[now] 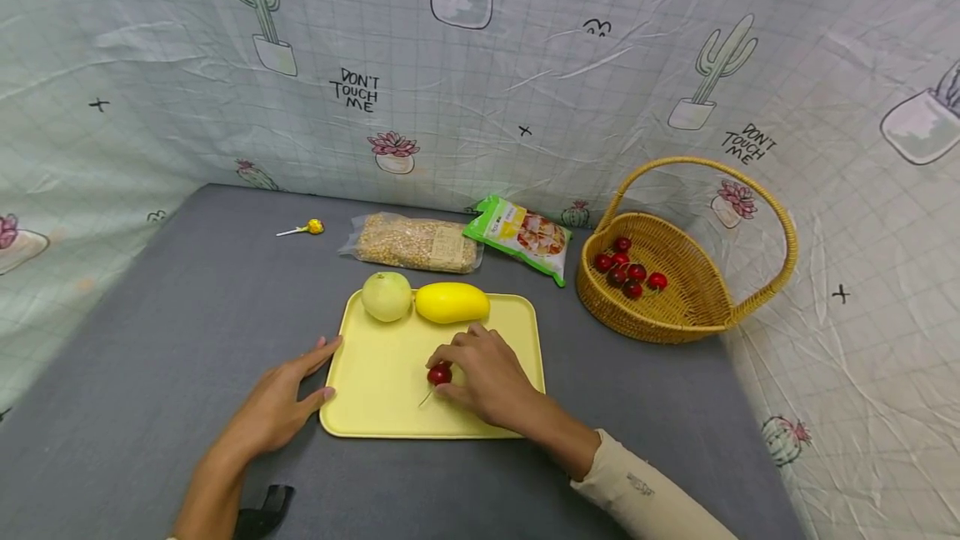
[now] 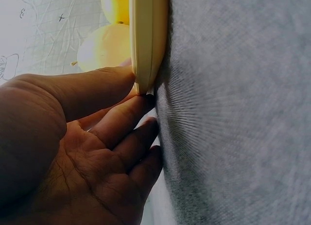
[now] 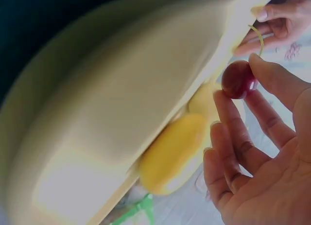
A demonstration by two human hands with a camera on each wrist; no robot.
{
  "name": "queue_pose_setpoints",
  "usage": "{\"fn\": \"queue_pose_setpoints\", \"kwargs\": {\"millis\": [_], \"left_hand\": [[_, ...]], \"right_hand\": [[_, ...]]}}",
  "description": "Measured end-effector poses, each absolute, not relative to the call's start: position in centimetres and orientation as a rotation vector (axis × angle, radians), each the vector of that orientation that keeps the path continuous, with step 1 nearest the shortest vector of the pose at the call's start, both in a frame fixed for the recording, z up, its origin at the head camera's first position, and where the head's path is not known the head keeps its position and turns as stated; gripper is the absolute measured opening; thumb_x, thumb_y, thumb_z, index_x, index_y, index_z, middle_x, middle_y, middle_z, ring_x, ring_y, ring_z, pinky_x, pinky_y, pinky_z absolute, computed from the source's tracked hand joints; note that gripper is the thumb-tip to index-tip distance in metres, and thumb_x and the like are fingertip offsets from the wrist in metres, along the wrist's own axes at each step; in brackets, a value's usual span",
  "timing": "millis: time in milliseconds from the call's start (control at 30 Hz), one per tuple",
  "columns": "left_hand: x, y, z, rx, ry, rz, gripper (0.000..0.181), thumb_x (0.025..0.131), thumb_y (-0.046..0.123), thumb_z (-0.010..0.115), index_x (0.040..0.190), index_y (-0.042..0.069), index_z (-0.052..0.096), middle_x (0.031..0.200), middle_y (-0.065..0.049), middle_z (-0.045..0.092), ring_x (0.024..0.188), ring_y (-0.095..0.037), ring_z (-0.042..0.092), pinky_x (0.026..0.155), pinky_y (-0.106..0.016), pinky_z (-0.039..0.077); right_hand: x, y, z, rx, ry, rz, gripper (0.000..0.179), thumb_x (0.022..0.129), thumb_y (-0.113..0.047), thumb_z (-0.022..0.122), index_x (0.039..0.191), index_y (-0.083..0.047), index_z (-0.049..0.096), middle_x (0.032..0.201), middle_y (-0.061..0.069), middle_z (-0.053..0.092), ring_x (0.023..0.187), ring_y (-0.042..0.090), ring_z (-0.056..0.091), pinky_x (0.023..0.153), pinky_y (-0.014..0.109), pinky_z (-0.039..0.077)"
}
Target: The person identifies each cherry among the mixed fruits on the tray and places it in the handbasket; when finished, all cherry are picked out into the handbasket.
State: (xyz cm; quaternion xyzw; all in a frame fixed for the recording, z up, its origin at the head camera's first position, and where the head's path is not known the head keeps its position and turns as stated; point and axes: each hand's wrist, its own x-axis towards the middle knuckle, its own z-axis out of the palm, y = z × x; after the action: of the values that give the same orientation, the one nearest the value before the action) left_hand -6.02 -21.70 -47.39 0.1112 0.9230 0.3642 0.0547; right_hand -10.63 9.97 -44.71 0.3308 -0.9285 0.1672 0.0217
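My right hand (image 1: 487,373) pinches a dark red cherry (image 1: 439,373) between thumb and fingers, over the yellow tray (image 1: 375,407). The cherry's thin stem (image 3: 261,40) shows in the right wrist view. At the tray's left edge, my left hand (image 1: 281,402) rests its thumb and fingertips against the rim. The left wrist view has its fingers (image 2: 121,120) extended low beside the tabletop. A pale green round fruit (image 1: 386,297) and a yellow oblong fruit (image 1: 452,302) sit side by side along the tray's far edge.
A wicker basket (image 1: 708,307) with a tall handle stands right, holding several cherries (image 1: 633,273). Behind the tray lie a clear bag of yellow kernels (image 1: 412,242) and a green-and-white packet (image 1: 525,236). A yellow lollipop (image 1: 313,227) lies back left. Printed cloth (image 1: 450,90) hangs behind.
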Motion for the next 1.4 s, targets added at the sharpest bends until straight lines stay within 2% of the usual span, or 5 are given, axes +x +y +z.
{"fn": "queue_pose_setpoints", "kwargs": {"millis": [200, 567, 1033, 1200, 1400], "left_hand": [[-6.1, -21.8, -47.6, 0.334, 2.807, 1.085, 0.076, 0.097, 0.007, 0.075, 0.165, 0.011, 0.041, 0.164, -0.031, 0.039, 0.151, -0.051, 0.041, 0.112, -0.073, 0.042], [-6.0, -21.7, -47.5, 0.332, 2.807, 1.087, 0.076, 0.097, 0.007, 0.076, 0.165, 0.011, 0.042, 0.164, -0.032, 0.039, 0.15, -0.052, 0.042, 0.112, -0.074, 0.042], [-6.0, -21.8, -47.6, 0.335, 2.807, 1.096, 0.076, 0.097, 0.008, 0.076, 0.165, 0.012, 0.042, 0.164, -0.031, 0.04, 0.151, -0.052, 0.041, 0.112, -0.073, 0.041], [-6.1, -21.8, -47.7, 0.327, 2.799, 1.096, 0.076, 0.097, 0.008, 0.076, 0.165, 0.012, 0.041, 0.164, -0.031, 0.039, 0.151, -0.052, 0.041, 0.112, -0.073, 0.041], [-6.1, -21.7, -47.7, 0.327, 2.798, 1.091, 0.076, 0.097, 0.009, 0.076, 0.165, 0.012, 0.041, 0.165, -0.031, 0.039, 0.151, -0.052, 0.041, 0.112, -0.073, 0.041]], "right_hand": [[-11.2, 11.6, -43.9, 0.965, -2.811, 0.639, 0.024, 0.085, -0.029, 0.092, 0.107, -0.027, 0.082, 0.103, -0.008, 0.077, 0.092, 0.013, 0.052, 0.082, 0.032, 0.044], [-12.6, 14.4, -42.5, 0.829, -2.685, 0.781, 0.026, 0.084, -0.021, 0.093, 0.108, -0.022, 0.081, 0.1, -0.001, 0.073, 0.092, 0.018, 0.052, 0.083, 0.038, 0.043], [-14.6, 19.0, -40.1, 0.614, -2.599, 0.833, 0.025, 0.089, -0.022, 0.089, 0.113, -0.019, 0.082, 0.101, 0.001, 0.073, 0.092, 0.023, 0.053, 0.082, 0.04, 0.044], [-15.3, 20.9, -39.5, 0.538, -2.554, 0.854, 0.026, 0.088, -0.019, 0.09, 0.112, -0.017, 0.082, 0.1, 0.004, 0.073, 0.088, 0.02, 0.049, 0.078, 0.039, 0.041], [-16.0, 23.2, -39.1, 0.46, -2.501, 0.868, 0.027, 0.086, -0.016, 0.089, 0.112, -0.014, 0.081, 0.102, 0.008, 0.074, 0.091, 0.025, 0.054, 0.081, 0.041, 0.042]]}}
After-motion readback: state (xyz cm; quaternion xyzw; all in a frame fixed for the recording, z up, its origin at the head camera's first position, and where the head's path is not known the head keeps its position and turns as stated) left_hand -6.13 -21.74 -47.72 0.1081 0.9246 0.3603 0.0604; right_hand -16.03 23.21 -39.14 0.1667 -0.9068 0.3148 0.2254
